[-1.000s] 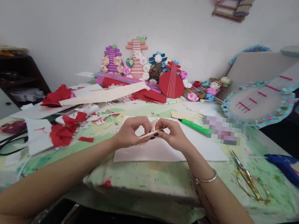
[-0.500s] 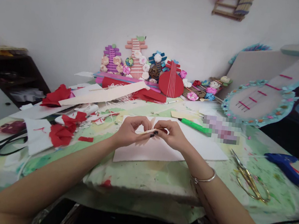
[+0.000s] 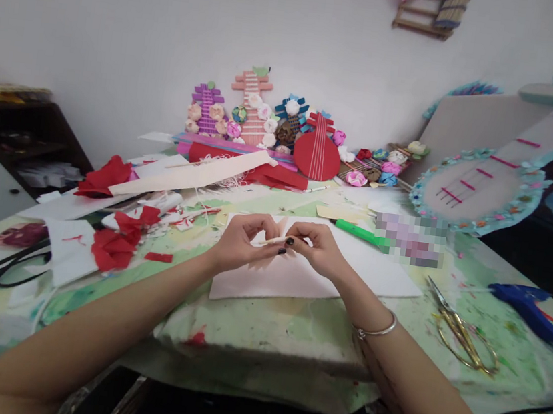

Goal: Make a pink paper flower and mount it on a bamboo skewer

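1. A plain pale wall (image 3: 129, 14) backs the scene, and below it runs a crowded table under a paint-stained green cloth (image 3: 261, 329).
2. Right at the centre, the left hand (image 3: 242, 243) pinches one end of a small pale piece (image 3: 273, 241), thumb beneath, fingers curled over.
3. And the right hand (image 3: 320, 249) meets it there, thumb and fingertips closed on the other end; the piece sits between the two, held above the table.
4. How far along? It looks mid-handling: slim, stick-like, joined to nothing visible, so any fixing seems left to do. Whether it's paper, foam or wood, I can't tell.
5. Just below lies a white sheet (image 3: 291, 286), smooth and slant-edged, with nothing visibly attached.
6. Out to the right: a green-handled tool (image 3: 362, 235), gold-handled scissors (image 3: 465, 334) with blades parted, and a blue glue gun (image 3: 530, 313).
7. Over on the left, crumpled red scraps (image 3: 114, 251) and a long cream strip (image 3: 194, 173).
8. At the back, a round red lute shape (image 3: 317, 157), strung in white, appears complete, beside crinkled paper flowers (image 3: 355, 178); a larger pale lute (image 3: 480, 192) wears a frilly turquoise rim.
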Tool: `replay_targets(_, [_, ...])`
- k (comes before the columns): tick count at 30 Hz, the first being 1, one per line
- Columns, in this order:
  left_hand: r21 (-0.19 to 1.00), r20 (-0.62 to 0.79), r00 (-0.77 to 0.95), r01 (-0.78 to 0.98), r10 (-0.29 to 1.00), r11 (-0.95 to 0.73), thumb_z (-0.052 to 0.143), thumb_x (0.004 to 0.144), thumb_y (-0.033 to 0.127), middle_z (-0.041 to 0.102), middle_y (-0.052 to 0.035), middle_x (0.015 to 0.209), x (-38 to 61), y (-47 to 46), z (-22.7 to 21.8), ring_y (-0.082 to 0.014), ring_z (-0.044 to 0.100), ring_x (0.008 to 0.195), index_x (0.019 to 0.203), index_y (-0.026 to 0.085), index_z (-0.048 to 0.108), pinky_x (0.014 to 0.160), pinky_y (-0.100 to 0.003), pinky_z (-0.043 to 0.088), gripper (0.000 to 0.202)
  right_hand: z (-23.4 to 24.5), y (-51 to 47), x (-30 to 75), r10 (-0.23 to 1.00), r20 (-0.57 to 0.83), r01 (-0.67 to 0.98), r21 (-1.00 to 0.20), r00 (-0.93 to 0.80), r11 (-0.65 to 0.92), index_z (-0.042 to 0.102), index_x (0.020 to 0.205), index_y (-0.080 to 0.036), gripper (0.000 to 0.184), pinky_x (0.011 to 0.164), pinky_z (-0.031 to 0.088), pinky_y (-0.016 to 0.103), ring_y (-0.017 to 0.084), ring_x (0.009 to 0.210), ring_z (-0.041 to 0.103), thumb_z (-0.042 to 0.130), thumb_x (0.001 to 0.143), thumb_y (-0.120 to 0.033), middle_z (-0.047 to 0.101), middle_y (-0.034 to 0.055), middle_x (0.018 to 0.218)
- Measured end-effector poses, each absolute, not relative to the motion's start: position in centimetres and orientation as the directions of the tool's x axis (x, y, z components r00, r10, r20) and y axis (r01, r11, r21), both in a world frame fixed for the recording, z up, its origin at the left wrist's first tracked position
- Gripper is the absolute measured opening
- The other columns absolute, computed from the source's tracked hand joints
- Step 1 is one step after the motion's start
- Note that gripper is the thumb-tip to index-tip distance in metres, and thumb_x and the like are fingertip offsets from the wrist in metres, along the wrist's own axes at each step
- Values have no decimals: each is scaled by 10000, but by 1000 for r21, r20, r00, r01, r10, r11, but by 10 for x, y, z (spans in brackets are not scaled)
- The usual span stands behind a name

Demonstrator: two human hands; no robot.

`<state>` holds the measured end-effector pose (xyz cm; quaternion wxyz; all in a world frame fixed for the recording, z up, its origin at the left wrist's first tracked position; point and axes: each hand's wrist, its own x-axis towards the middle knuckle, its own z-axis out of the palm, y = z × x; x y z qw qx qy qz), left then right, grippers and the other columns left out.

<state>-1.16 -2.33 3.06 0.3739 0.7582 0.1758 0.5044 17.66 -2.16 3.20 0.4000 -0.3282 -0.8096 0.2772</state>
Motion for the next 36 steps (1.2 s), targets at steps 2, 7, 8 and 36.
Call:
replay_targets(2, [746,630,427,-103,648,-658,739,690,239,563,-24,633,-12,-24,32,-127,539,631,610,135,557,613,-273,437,224,32,-21,177,753,462,317,-708,-469,631,595,645,-160,298,541,303,237,108,548,423,536,831,-384,541,-5,571])
replay_targets(7, [760,615,417,-85,670,-645,731,699,267,576,-33,637,-11,-26,34,-136,554,632,609,131,568,594,-268,435,231,32,-22,176,769,449,336,-713,-456,616,577,632,-159,323,539,288,234,102,544,394,524,836,-404,497,-16,558])
replay_targets(8, [763,611,409,-78,678,-641,730,699,275,578,-33,632,-11,-26,34,-135,554,625,601,130,566,587,-265,433,240,32,-22,176,769,449,338,-712,-455,615,572,625,-159,335,539,284,235,101,544,388,517,840,-411,484,-18,554])
replay_targets(36, [764,599,274,84,752,-639,701,703,281,557,-11,526,-6,-28,31,-97,483,519,544,116,603,513,-231,377,250,27,-26,168,823,372,292,-805,-428,516,544,593,-134,516,536,282,221,86,535,396,396,883,-534,464,-12,540])
